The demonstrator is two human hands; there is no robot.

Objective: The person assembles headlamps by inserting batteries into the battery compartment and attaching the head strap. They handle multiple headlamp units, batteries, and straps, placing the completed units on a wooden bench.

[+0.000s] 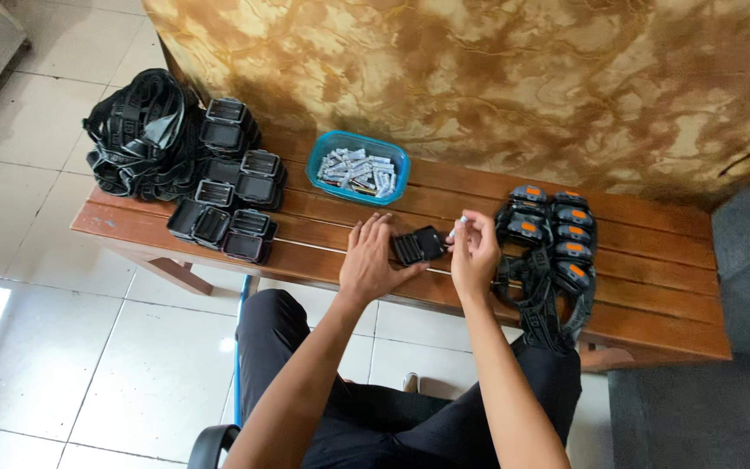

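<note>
Battery case (419,246) between headlamps (550,233), tub (317,165)

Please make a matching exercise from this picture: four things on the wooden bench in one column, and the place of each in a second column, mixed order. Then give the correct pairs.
Things:
1. blue tray of batteries
2. headlamps with orange buttons
3. open black headlamps with straps
4. small black battery case

Places:
A. left end of the bench
B. between the left hand and right hand
C. back of the bench, near the middle
D. right of the hands

Pairs: 1-C, 2-D, 3-A, 4-B
</note>
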